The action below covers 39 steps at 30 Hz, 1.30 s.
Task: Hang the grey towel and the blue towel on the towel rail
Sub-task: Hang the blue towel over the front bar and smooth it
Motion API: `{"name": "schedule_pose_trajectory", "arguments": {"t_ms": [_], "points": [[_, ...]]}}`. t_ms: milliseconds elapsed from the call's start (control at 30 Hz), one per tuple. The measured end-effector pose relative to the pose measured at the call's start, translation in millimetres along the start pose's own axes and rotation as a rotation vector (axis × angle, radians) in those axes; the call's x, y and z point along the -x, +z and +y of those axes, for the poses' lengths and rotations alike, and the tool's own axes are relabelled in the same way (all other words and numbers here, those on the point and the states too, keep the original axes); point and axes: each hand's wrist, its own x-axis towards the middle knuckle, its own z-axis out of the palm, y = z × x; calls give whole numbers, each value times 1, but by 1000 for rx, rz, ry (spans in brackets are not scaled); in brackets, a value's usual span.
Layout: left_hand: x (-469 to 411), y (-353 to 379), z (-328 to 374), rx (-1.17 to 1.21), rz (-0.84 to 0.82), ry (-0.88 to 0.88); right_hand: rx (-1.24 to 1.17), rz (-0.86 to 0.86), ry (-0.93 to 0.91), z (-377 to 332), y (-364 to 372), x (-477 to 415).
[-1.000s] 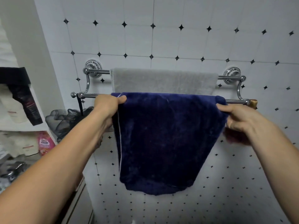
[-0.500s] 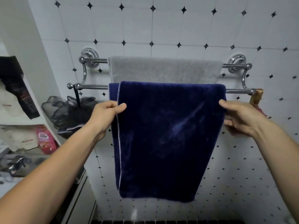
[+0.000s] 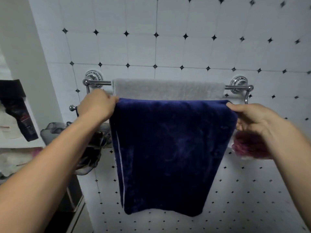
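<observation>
Nearest the camera, two bare forearms reach up and forward, and each ends in a grip on the blue towel [image 3: 170, 152]. The left hand [image 3: 96, 106] is closed around the towel's upper left corner, thumb and fingers pinching the fold just where it meets the front bar. The right hand [image 3: 249, 118] pinches the upper right corner in the same way, its fingers curled under the cloth. Between the two hands the blue towel's top edge runs taut and nearly level, and its body hangs straight down in front of the tiled wall, the lower hem loose and a little uneven. It appears to be draped over the front bar of the towel rail [image 3: 97, 83], though the bar itself is hidden under the cloth and behind the hands, so whether the weight rests fully on it cannot be told. Behind and just above, the grey towel [image 3: 168, 89] lies over the rear bar, spread across most of its span between the two chrome wall mounts, with no hand on it. As a judgement, the grey towel's part looks done and the blue towel's part is close to done: what seems left is to even the top edge, let go with both hands and see that it stays.
</observation>
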Motion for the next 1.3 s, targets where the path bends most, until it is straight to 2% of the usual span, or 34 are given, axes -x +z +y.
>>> {"name": "schedule_pose_trajectory", "arguments": {"t_ms": [100, 200, 300, 367, 433, 500, 533, 633, 800, 967, 1033, 1133, 1200, 1300], "points": [[-7, 0, -4, 61, -5, 21, -43, 53, 29, 2, 3, -4], [-8, 7, -12, 262, -52, -53, 70, 183, -20, 7, 2, -7], [-4, 19, -15, 406, -112, -97, 364, 450, -211, 8, 4, -7], [-1, 22, -15, 540, -150, -139, 637, 551, -341, 3, 5, -1], [0, 21, -15, 647, -186, -187, 810, 441, -451, -1, 6, 2], [2, 18, -12, 707, -222, -215, 903, 253, -481, -3, 7, 1], [3, 16, -10, 710, -229, -221, 923, 219, -492, -5, 7, -1], [6, 12, -5, 697, -185, -234, 875, 216, -496, -17, 5, -7], [7, 16, -6, 701, -162, -228, 617, 288, -420, -19, -2, -22], [10, 22, -8, 662, -136, -207, 790, 483, -548, -11, 0, -21], [10, 26, -10, 649, -94, -196, 857, 438, -616, -6, -3, -17], [9, 28, -10, 590, -49, -158, 974, 183, -716, 4, 1, -12], [6, 27, -7, 510, -19, -119, 994, 166, -751, 1, 1, -15], [2, 22, -5, 379, 46, -82, 1011, 220, -662, -10, -2, -26]]}}
